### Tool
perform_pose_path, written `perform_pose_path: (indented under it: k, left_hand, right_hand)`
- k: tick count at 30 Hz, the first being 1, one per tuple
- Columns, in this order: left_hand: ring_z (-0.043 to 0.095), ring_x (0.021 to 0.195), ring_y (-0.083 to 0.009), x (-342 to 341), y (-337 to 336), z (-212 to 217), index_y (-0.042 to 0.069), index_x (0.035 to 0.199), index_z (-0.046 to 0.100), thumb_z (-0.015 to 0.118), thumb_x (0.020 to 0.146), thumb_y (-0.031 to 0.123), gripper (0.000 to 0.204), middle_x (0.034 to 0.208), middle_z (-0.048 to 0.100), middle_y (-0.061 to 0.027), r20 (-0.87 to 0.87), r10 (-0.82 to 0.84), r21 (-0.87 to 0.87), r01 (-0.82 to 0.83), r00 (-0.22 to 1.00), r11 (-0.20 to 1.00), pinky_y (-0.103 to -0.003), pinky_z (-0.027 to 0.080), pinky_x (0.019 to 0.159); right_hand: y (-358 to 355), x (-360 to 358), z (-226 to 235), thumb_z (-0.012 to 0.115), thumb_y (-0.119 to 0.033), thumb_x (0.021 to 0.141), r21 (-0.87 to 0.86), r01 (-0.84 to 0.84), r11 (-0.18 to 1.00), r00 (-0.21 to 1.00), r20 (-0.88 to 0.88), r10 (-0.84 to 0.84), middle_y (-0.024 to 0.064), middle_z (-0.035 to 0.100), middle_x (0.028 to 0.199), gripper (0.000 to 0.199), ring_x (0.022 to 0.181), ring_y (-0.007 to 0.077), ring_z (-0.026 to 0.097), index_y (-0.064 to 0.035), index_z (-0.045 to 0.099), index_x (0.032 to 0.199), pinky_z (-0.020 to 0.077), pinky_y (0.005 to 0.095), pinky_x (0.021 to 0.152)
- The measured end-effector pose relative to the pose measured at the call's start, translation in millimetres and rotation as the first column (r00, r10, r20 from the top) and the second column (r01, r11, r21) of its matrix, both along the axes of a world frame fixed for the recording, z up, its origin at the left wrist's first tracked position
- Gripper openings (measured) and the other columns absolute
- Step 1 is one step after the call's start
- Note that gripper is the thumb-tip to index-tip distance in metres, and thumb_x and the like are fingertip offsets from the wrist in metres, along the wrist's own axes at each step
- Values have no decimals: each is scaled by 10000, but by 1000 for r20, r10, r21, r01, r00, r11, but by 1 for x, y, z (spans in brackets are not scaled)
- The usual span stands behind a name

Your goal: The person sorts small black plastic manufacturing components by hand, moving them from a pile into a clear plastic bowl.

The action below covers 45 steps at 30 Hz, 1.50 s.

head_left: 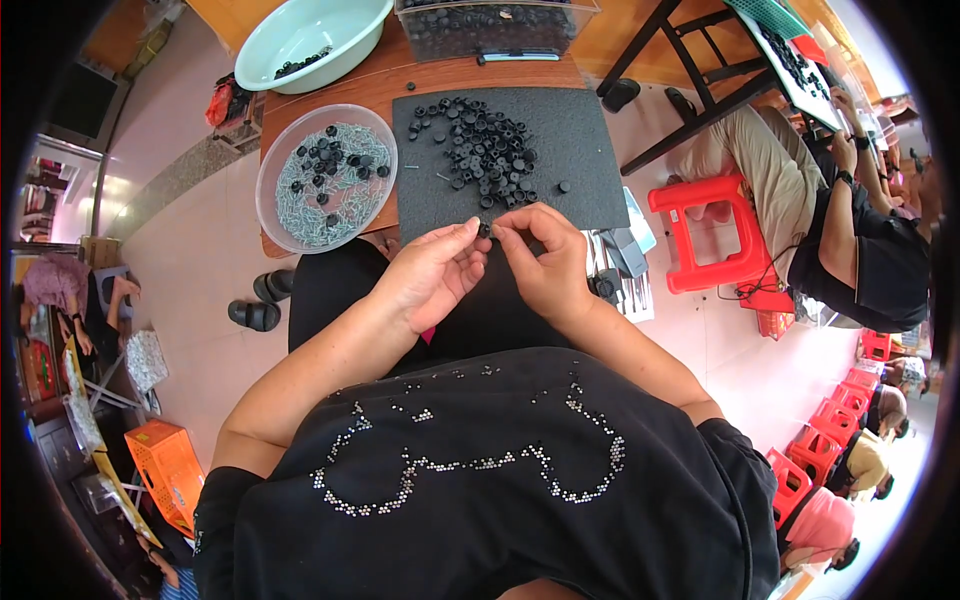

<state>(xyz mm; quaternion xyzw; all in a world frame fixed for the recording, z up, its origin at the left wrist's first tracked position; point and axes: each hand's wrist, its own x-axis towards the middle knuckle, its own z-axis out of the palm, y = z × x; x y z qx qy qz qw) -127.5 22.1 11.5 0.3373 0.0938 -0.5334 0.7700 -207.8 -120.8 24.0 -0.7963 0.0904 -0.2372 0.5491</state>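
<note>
Close to the near edge of the table, my left hand (437, 268) pinches a small round black plastic cap (484, 230) between thumb and fingers. My right hand (550, 262) meets it there, thumb and forefinger pressed together at the cap's right side; whatever they grip is too small to make out. Just beyond my hands lies a dark grey foam mat (580, 130) with a heap of similar black caps (490, 150) on it. To the left stands a clear round tub (268, 205) of thin silvery screws or pins (320, 215), with several black caps on top.
A pale green basin (350, 45) with some black parts stands at the far left, and a clear bin (490, 30) full of black parts at the back. On the right are a red stool (668, 245) and a seated co-worker (850, 220). Black slippers (258, 312) lie on the floor.
</note>
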Motion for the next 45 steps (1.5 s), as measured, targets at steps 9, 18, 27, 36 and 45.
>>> perform_pose_path:
  k: [9,18,27,36,45]
  left_hand:
    - [591,725,-81,-3,1,-1,-2,946,580,544,918,170,178,857,620,-47,-33,40,5,-40,999,999,-174,527,663]
    - [576,740,-75,-4,4,-5,40,961,592,556,913,165,139,865,618,-21,90,15,27,-18,996,999,-200,497,712]
    - [566,754,-73,-5,5,-8,38,998,596,559,907,142,142,875,618,-9,125,22,6,-23,992,1000,-204,483,732]
    - [590,760,-75,-6,5,-6,18,1018,591,540,911,110,150,891,626,-27,132,23,5,-24,991,1000,-195,506,719]
    - [598,764,-79,0,7,-5,-11,1066,570,522,910,78,186,905,624,-42,49,38,10,-39,998,999,-191,516,712]
  right_hand:
    - [-2,1,-6,639,36,732,-245,-9,970,995,94,33,108,584,717,65,655,247,589,-5,600,766,463,314,578]
    - [-5,2,-3,637,45,737,-364,-67,929,982,140,126,98,577,701,71,630,226,582,4,582,755,455,288,550]
    - [0,0,-7,629,17,786,30,-113,993,992,-47,114,73,623,751,56,687,156,600,16,638,842,472,265,606]
    - [1,-1,-11,612,3,827,106,-67,992,991,-106,78,37,627,746,21,686,68,569,19,619,840,463,212,617]
    - [0,2,-18,599,17,833,241,-134,961,984,-83,158,62,612,872,118,786,91,576,15,641,943,456,210,689]
